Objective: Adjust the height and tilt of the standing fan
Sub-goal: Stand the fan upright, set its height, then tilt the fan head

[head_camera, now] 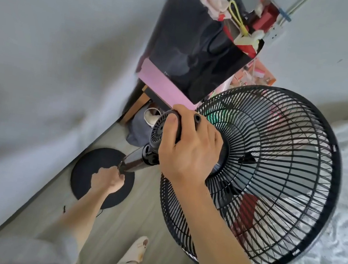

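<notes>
Standing fan [252, 173] stands on the wood-look floor [134, 211] beside a grey wall [46, 45], its head close to a bed with white bedding [340, 224]. Right hand [190, 152] lies over the black motor housing [159, 129] behind the grille, fingers [185, 113] curled round its top, thumb pressed on the vented rear cap. Left hand [108, 178] is closed in a tight fist on the pole [133, 162], just below the neck. Round black base [103, 177] sits flat on the floor. Grille is black and tilted; grey blades show behind it.
</notes>
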Motion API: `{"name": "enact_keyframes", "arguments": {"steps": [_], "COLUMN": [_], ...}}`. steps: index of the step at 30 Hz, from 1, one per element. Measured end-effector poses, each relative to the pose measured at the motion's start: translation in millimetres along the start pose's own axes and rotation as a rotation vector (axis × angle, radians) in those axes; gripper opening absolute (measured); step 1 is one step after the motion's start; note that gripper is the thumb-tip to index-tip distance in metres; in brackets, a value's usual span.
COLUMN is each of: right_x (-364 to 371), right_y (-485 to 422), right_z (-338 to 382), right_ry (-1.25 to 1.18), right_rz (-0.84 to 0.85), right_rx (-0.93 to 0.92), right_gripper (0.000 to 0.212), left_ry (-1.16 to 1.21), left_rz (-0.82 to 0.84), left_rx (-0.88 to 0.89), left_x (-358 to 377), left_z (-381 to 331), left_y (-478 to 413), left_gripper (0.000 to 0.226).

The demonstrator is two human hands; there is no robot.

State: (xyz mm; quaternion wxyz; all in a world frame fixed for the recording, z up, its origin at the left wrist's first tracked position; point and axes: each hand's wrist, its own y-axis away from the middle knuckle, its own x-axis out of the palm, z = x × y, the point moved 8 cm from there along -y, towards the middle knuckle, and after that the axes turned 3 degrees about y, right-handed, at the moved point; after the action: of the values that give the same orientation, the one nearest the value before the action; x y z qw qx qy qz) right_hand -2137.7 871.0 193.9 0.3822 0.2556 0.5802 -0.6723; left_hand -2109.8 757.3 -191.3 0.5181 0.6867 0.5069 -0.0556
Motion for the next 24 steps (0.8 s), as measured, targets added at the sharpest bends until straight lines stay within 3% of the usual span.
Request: {"name": "enact_keyframes", "arguments": {"steps": [7, 14, 17, 20, 22, 24], "right_x": [5, 2, -3, -23, -54, -92], "right_y": [-10, -12, -12, -20, -36, -55], "right_z": [-1, 1, 5, 3, -6, -19], "right_ry": [0.065, 0.069, -0.04, -0.326, -0.441, -0.382], "right_rz": [0.112, 0.373, 0.534, 0.66, 0.611, 0.486], "right_rx": [0.026, 0.063, 0.09, 0.195, 0.197, 0.134], "right_gripper": [0.025, 0.039, 0.05, 0.06, 0.058, 0.05], "left_ry": [0.152, -0.167, -0.276, -0.303, -0.348, -0.446], "left_rz": [0.154, 0.271, 0.292, 0.235, 0.189, 0.177], "left_rx": [0.107, 0.266, 0.346, 0.443, 0.499, 0.541], "left_x": [-19, -126, -164, -194, -215, -231], "left_z": [-14, -74, -112, -147, -171, -192], "left_y": [82, 156, 187, 216, 232, 244], "left_gripper": [0.037, 0.04, 0.04, 0.039, 0.04, 0.042]}}
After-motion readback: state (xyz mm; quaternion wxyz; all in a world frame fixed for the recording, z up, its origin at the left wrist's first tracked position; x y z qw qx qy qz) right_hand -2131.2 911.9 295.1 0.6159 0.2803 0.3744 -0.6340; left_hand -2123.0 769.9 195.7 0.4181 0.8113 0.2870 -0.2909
